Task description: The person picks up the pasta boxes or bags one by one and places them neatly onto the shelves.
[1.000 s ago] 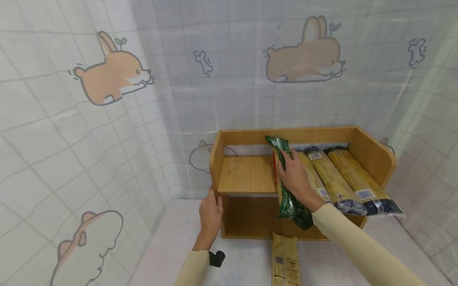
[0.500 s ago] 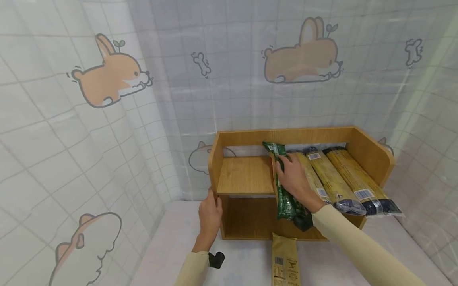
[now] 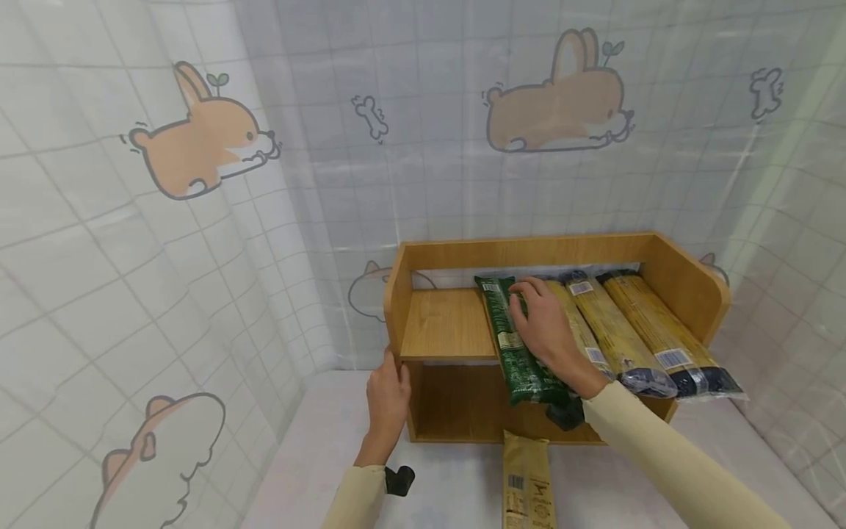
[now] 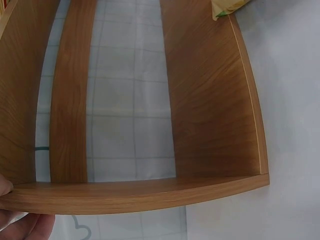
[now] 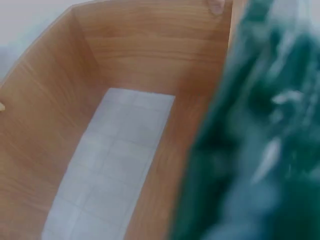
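Note:
My left hand grips the left side panel of a two-tier wooden shelf. In the left wrist view its thumb is on the inner side of the panel and fingers are on the outer side. A green plastic food packet lies lengthwise on the upper tier, its near end jutting past the front edge. My right hand rests on the packet's right part with relaxed fingers and hides some of it. In the right wrist view the green packet is close and blurred.
Several long yellow packets, one of them the rightmost packet, lie side by side on the upper tier's right half. A gold packet lies on the pale tabletop before the shelf. A printed curtain surrounds the back and sides.
The green packet has tipped from its narrow side to lie flatter, its far end moving left and nearer. My right hand shifted slightly with it. The left hand keeps its place.

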Demonstrator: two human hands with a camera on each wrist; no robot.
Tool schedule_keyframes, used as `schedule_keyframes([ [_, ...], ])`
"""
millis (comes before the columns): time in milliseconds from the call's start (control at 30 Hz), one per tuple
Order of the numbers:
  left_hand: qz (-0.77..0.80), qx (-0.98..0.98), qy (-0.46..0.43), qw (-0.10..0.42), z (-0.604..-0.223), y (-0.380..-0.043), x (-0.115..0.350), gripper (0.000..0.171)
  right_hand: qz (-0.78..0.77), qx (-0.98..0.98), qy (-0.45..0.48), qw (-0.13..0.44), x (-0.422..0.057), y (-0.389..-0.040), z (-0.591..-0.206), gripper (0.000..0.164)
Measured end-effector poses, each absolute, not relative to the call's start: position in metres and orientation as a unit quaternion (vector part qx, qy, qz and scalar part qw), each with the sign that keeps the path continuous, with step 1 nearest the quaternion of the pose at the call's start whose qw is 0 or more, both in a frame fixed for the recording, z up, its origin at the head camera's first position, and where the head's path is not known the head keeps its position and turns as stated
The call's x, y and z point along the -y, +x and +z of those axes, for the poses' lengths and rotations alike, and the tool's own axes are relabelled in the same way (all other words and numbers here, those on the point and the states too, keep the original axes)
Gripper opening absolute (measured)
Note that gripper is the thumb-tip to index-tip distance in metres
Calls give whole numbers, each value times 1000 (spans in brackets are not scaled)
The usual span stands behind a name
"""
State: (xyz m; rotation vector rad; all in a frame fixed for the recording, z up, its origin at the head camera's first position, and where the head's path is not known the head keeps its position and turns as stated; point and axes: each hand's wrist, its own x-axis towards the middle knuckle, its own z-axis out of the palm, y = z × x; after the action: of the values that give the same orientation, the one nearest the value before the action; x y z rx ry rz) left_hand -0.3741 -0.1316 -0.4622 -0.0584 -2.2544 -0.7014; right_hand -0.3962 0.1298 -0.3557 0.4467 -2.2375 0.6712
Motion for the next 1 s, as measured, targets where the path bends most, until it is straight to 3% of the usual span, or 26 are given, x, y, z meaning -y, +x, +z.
schedule_keyframes([
  [300, -279, 882, -21, 379, -460, -373, 134, 29, 281, 865, 207, 362, -123, -387, -350, 15],
  [1000, -275, 883, -17, 380, -459, -374, 130, 23, 256, 886, 203, 330, -146, -367, -347, 18],
])
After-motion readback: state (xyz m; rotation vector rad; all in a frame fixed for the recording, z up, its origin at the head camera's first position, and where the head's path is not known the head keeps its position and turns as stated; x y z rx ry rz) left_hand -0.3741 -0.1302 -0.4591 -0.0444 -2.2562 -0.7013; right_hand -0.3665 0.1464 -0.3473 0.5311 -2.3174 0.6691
